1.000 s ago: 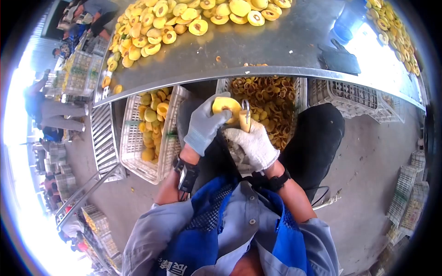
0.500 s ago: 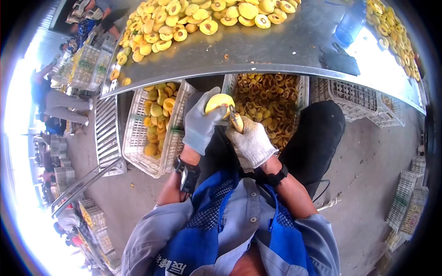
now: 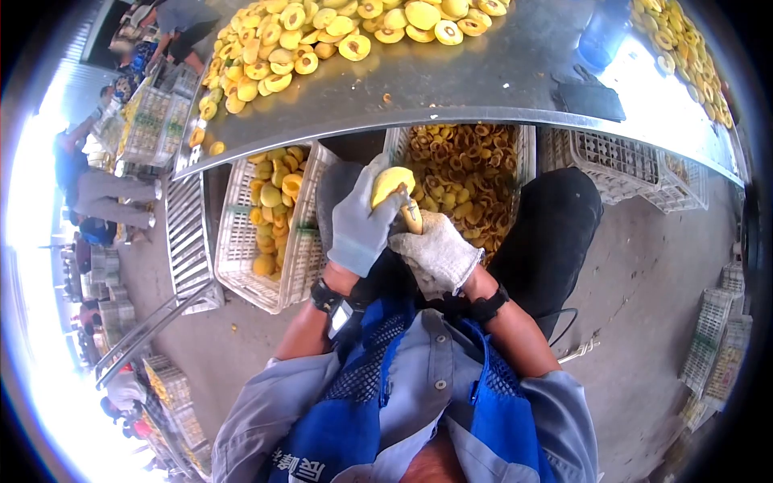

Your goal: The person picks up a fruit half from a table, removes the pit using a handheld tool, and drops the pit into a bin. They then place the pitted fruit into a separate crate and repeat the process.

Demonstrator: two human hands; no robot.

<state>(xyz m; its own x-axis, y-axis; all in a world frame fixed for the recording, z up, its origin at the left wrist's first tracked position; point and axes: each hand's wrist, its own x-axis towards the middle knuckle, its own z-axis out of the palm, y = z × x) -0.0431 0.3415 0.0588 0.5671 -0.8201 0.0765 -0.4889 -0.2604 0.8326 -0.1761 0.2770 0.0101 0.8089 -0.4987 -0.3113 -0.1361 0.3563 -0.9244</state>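
Observation:
My left hand (image 3: 362, 221), in a grey glove, is closed around a yellow peach half (image 3: 392, 183) with its cut side turned toward the right hand. In a whitish knit glove, my right hand (image 3: 439, 251) grips a small pitting tool with a tan handle (image 3: 412, 219). The tool's metal end meets the brownish pit area of the peach half. Both hands are close together above my lap, in front of the table edge. Below and beyond them stands a crate (image 3: 527, 165) full of brown-yellow pits and scraps.
A steel table (image 3: 483, 84) bears a heap of peach halves (image 3: 274, 48), a blue jug (image 3: 604, 36) and a dark pouch (image 3: 590, 98). At left, a white crate (image 3: 229, 241) holds whole and cut peaches. More crates (image 3: 616, 157) stand under the table at right. Other people (image 3: 113, 185) are at far left.
The peach half has turned in my left hand, its cut face now angled more toward the tool. My right hand has shifted slightly down, with the tool still at the fruit.

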